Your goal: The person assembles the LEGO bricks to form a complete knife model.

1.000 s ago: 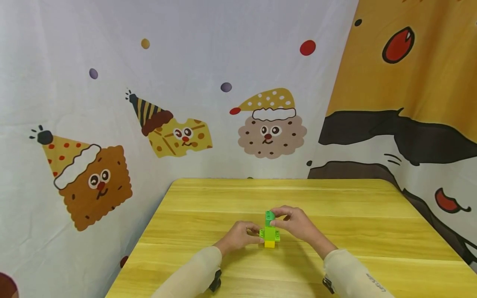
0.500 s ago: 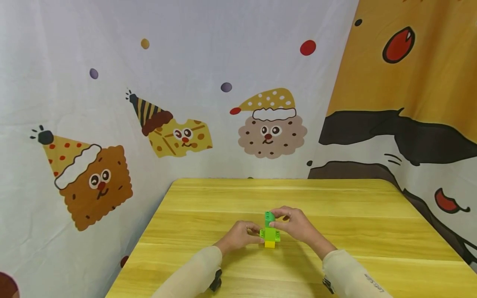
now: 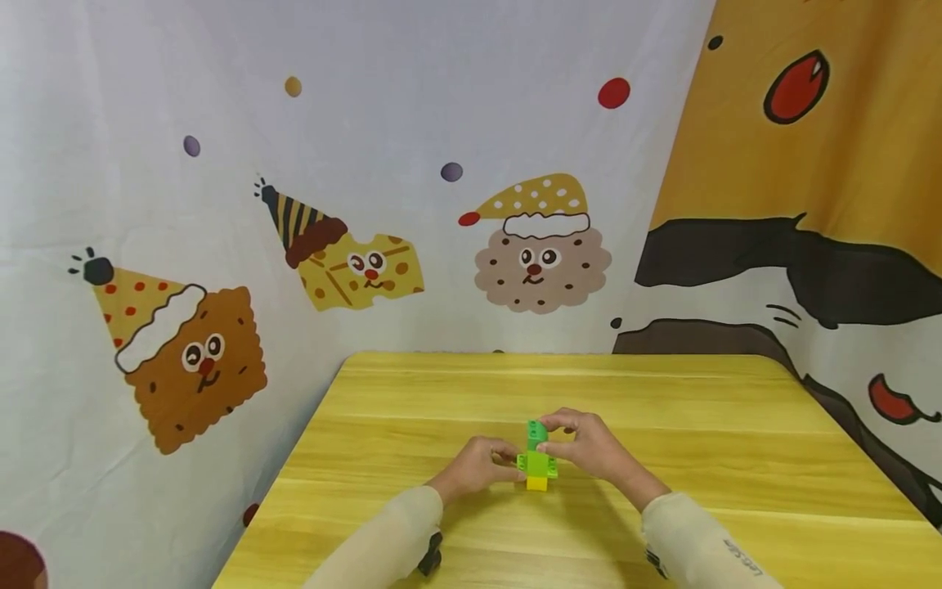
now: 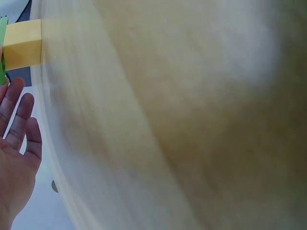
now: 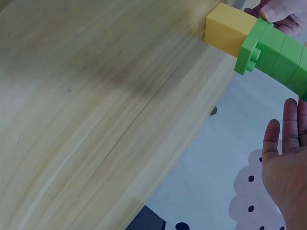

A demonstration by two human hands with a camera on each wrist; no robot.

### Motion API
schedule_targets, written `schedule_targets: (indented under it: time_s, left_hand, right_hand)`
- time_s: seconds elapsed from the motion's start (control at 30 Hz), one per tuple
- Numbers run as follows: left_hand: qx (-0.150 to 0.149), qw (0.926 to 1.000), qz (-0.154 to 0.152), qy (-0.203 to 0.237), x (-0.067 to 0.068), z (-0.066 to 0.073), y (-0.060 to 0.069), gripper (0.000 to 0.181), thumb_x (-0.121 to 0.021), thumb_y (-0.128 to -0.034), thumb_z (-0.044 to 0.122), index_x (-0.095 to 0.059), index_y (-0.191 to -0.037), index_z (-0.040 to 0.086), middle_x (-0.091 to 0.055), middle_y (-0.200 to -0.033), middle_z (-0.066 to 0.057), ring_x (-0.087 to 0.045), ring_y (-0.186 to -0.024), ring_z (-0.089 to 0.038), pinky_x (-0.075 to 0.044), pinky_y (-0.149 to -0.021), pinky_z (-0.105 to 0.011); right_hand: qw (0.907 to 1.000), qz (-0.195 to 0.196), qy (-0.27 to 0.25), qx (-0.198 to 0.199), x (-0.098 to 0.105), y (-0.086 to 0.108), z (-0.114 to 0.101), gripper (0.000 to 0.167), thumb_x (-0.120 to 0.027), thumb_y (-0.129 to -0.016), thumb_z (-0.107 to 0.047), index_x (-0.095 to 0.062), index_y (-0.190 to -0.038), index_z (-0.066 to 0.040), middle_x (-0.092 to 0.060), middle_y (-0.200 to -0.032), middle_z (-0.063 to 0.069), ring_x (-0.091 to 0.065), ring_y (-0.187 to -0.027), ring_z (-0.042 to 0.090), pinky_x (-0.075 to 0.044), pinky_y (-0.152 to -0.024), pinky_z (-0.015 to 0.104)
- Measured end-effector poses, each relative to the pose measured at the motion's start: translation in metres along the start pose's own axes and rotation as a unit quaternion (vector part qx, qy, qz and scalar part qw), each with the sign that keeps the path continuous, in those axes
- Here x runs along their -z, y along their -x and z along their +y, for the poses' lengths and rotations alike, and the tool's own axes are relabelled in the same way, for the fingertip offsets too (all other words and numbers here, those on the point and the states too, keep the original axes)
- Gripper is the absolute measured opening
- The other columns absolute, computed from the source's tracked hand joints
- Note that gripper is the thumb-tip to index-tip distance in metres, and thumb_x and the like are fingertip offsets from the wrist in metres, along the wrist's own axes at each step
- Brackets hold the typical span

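A small upright stack of toy bricks stands on the table, with a yellow brick (image 3: 536, 483) at its base. Above that, a light green plate (image 5: 253, 47) sticks out on both sides under light green bricks (image 3: 537, 464). A darker green brick (image 3: 533, 431) tops the stack. My left hand (image 3: 474, 470) pinches the left end of the plate between thumb and fingers. Higher up, my right hand (image 3: 594, 448) grips the darker green brick from the right. In the right wrist view, the right hand's (image 5: 292, 175) other fingers stretch out; its grip lies outside that frame.
The wooden table (image 3: 412, 393) reaches back to a white cloth wall (image 3: 368, 123) printed with cartoon snacks. A yellow and black printed curtain (image 3: 736, 164) hangs on the right. Dark wrist devices (image 3: 430, 555) sit under the cream sleeves (image 3: 390, 532).
The head view has swung slightly left, so the scene sits a little further right. Both hands keep their holds on the brick stack, with hardly any movement.
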State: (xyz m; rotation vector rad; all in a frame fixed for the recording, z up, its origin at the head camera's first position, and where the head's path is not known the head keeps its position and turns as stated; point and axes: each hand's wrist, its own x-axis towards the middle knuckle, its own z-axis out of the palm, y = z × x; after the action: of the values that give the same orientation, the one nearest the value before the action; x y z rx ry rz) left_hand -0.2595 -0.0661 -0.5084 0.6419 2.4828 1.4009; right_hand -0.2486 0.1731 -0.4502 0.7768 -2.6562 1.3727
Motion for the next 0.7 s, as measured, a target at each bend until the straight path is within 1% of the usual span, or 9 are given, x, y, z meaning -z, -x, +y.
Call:
schedule_targets:
  time_s: [0.13, 0.23, 0.3, 0.4, 0.53, 0.7]
  left_hand:
    - [-0.003, 1.0000, 0.003, 0.001, -0.0016, -0.0009, -0.0010, 0.025, -0.080, -0.0855, 0.032, -0.076, -0.108, 0.021, -0.068, -0.099, 0.013, -0.061, -0.093, -0.007, -0.053, -0.082, -0.031]
    - [0.001, 0.9999, 0.002, 0.013, -0.0025, -0.0033, -0.0010, 0.026, -0.080, -0.0855, 0.032, -0.076, -0.109, 0.021, -0.068, -0.099, 0.013, -0.062, -0.092, -0.007, -0.053, -0.081, -0.030]
    - [0.005, 0.9997, 0.001, 0.023, -0.0029, -0.0047, -0.0008, 0.027, -0.080, -0.0852, 0.031, -0.076, -0.109, 0.021, -0.068, -0.099, 0.012, -0.062, -0.092, -0.007, -0.053, -0.080, -0.029]
    - [0.006, 0.9994, 0.002, 0.033, -0.0028, -0.0063, -0.0007, 0.027, -0.081, -0.0851, 0.031, -0.076, -0.109, 0.021, -0.068, -0.099, 0.012, -0.063, -0.092, -0.008, -0.054, -0.079, -0.029]
    - [-0.003, 0.9996, 0.002, 0.028, -0.0021, -0.0061, -0.0003, 0.027, -0.080, -0.0855, 0.032, -0.076, -0.110, 0.021, -0.068, -0.099, 0.012, -0.063, -0.092, -0.009, -0.054, -0.079, -0.028]
    - [-0.015, 0.9996, 0.003, 0.022, -0.0014, -0.0044, 0.0002, 0.028, -0.079, -0.0864, 0.031, -0.075, -0.111, 0.019, -0.068, -0.100, 0.011, -0.061, -0.093, -0.010, -0.053, -0.079, -0.028]
  right_hand:
    - [0.9999, -0.002, -0.011, -0.008, 0.0005, 0.0007, 0.0021, 0.028, -0.079, -0.086, -0.032, -0.074, -0.111, -0.023, -0.067, -0.105, -0.013, -0.060, -0.101, 0.016, -0.046, -0.089, 0.052]
    - [0.9996, -0.004, -0.024, -0.017, -0.0004, 0.0014, 0.0036, 0.029, -0.079, -0.086, -0.032, -0.075, -0.112, -0.022, -0.068, -0.106, -0.012, -0.060, -0.102, 0.018, -0.045, -0.091, 0.056]
    - [0.9993, -0.002, -0.030, -0.021, -0.0013, 0.0022, 0.0039, 0.029, -0.079, -0.086, -0.032, -0.075, -0.112, -0.021, -0.068, -0.106, -0.011, -0.060, -0.103, 0.020, -0.045, -0.092, 0.057]
    - [0.9989, 0.003, -0.038, -0.027, -0.0031, 0.0033, 0.0042, 0.029, -0.079, -0.087, -0.031, -0.074, -0.113, -0.019, -0.068, -0.107, -0.010, -0.060, -0.106, 0.027, -0.046, -0.092, 0.053]
    - [0.9974, 0.011, -0.058, -0.042, -0.0060, 0.0050, 0.0050, 0.032, -0.077, -0.088, -0.032, -0.073, -0.116, -0.017, -0.068, -0.109, -0.008, -0.059, -0.109, 0.034, -0.046, -0.090, 0.044]
    - [0.9949, 0.026, -0.078, -0.057, -0.0083, 0.0083, 0.0066, 0.038, -0.077, -0.089, -0.028, -0.070, -0.124, -0.016, -0.068, -0.114, -0.003, -0.058, -0.112, 0.034, -0.045, -0.091, 0.041]
